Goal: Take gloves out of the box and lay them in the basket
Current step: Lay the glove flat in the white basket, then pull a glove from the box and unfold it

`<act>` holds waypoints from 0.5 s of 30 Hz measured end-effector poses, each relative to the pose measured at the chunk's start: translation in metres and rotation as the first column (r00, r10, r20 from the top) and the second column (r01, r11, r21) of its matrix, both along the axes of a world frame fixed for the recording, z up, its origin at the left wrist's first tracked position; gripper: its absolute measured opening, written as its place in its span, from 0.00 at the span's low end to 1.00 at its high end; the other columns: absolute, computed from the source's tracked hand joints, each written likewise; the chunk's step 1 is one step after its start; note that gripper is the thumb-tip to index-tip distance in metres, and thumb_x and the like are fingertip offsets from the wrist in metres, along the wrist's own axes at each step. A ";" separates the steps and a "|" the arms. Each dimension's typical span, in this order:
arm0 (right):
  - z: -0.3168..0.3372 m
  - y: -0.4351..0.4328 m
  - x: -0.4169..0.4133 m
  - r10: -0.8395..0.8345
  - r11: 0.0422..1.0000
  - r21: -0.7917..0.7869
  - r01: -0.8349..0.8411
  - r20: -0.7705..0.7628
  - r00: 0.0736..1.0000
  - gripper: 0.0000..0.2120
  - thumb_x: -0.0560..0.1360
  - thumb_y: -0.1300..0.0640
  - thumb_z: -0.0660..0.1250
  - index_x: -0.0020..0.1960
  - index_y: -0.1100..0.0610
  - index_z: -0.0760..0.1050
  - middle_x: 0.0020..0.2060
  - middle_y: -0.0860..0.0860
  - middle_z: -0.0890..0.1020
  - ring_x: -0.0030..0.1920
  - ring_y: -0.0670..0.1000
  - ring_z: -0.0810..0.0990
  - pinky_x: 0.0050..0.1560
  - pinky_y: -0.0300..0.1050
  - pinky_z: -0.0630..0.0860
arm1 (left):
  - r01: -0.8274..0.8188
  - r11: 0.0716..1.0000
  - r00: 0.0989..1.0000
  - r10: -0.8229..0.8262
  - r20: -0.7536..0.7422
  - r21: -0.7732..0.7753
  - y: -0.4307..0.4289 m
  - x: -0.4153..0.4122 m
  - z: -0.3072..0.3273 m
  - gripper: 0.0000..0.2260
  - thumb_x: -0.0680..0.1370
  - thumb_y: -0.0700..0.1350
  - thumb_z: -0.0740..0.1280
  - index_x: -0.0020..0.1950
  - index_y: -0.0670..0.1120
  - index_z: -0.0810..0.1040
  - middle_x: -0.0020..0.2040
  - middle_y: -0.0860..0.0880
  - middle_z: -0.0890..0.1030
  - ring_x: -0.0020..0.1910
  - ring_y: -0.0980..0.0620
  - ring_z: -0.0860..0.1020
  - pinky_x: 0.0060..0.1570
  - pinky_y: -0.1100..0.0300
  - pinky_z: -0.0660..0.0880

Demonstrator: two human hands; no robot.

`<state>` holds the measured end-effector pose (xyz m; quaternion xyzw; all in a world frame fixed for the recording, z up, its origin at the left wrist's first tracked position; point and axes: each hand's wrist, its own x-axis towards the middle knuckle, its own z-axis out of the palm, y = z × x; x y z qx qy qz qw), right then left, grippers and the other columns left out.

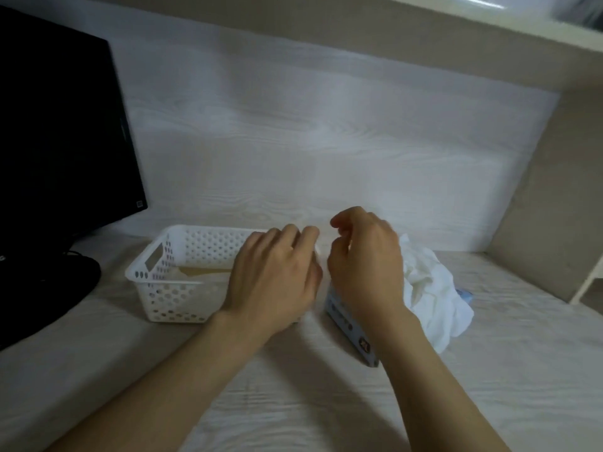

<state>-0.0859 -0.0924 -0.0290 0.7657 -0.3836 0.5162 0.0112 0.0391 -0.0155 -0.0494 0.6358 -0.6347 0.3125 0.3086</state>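
White gloves (pixel 434 288) bulge from glove box (pixel 342 313); basket (pixel 163 298) left, monitor (pixel 58 132) far left.
Box lies near-to-far, partly hidden by curled right hand (pixel 365 269), grasp unclear; left hand (pixel 274 278) relaxed.

left hand (pixel 274 275) flat, right hand (pixel 365 265) curled

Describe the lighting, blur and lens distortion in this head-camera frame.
Head view: dim, flat light, with soft forearm shadows on the desk. Head view: motion blur smears the left hand and the right hand, and the print on the box is unreadable. Head view: the wide-angle lens bows the monitor edge and the shelf, which carries a bright glare streak.
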 end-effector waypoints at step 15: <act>-0.035 -0.033 -0.100 -0.263 0.913 0.355 0.203 0.131 0.956 0.13 0.76 0.52 0.67 0.59 0.51 0.81 0.50 0.52 0.84 0.49 0.55 0.81 0.47 0.49 0.75 | 0.091 0.973 0.957 -0.144 0.252 0.212 -0.014 -0.075 -0.024 0.29 0.75 0.71 0.62 0.54 0.47 0.84 0.49 0.49 0.84 0.58 0.43 0.78 0.73 0.29 0.56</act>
